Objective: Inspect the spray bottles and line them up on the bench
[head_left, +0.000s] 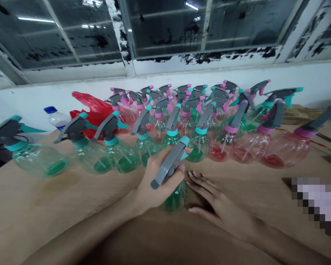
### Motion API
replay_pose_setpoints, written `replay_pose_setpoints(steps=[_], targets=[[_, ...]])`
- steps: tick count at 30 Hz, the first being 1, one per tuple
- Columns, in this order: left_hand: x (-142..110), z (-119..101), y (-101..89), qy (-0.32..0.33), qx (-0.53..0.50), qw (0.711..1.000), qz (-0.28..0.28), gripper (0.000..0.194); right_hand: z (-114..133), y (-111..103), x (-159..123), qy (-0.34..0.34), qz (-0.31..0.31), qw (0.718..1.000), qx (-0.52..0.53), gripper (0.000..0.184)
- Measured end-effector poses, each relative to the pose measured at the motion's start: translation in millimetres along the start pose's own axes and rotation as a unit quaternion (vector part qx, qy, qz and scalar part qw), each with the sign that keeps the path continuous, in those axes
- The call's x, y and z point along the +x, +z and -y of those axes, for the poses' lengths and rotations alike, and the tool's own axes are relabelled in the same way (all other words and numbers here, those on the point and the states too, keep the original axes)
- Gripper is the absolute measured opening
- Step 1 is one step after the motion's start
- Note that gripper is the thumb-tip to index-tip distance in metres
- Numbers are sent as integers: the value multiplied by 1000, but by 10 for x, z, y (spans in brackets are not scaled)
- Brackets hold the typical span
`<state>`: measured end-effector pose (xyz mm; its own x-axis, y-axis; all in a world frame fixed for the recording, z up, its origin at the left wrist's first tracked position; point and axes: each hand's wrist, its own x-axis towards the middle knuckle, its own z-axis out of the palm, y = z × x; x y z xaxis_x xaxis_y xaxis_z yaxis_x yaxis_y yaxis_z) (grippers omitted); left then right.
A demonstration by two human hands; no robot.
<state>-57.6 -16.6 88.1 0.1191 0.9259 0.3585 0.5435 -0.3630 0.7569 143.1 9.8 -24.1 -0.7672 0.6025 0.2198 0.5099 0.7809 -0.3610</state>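
Note:
My left hand [157, 180] is wrapped round the neck of a green spray bottle [173, 200] with a grey and teal trigger head, standing on the wooden table [99, 198] near its front edge. Just right of that bottle, my right hand [217, 202] lies on the tabletop with its fingers spread, holding nothing. Behind the hands runs a row of spray bottles: green ones with teal collars, such as the green bottle [124, 158], and pink ones with pink collars, such as the pink bottle [284, 149]. My left hand covers the held bottle's collar.
More spray bottles crowd the back of the table against the white wall [44, 99]. A red plastic bag [91, 106] and a blue-capped bottle [56, 117] stand at the back left. Cardboard [300, 115] and wires lie back right; a blurred-out patch [320, 206] sits at the right.

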Motion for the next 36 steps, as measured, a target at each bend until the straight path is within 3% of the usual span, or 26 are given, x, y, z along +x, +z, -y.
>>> replay_pose_setpoints(steps=[10, 20, 36], targets=[[3, 11, 10, 3, 2, 1000, -3, 31, 27, -40, 9, -4, -5, 1000, 10, 60], [76, -35, -34, 11, -5, 1000, 11, 17, -1, -6, 9, 0, 13, 1000, 0, 60], [59, -9, -19, 12, 11, 1000, 6, 8, -8, 3, 3, -3, -16, 1000, 22, 60]])
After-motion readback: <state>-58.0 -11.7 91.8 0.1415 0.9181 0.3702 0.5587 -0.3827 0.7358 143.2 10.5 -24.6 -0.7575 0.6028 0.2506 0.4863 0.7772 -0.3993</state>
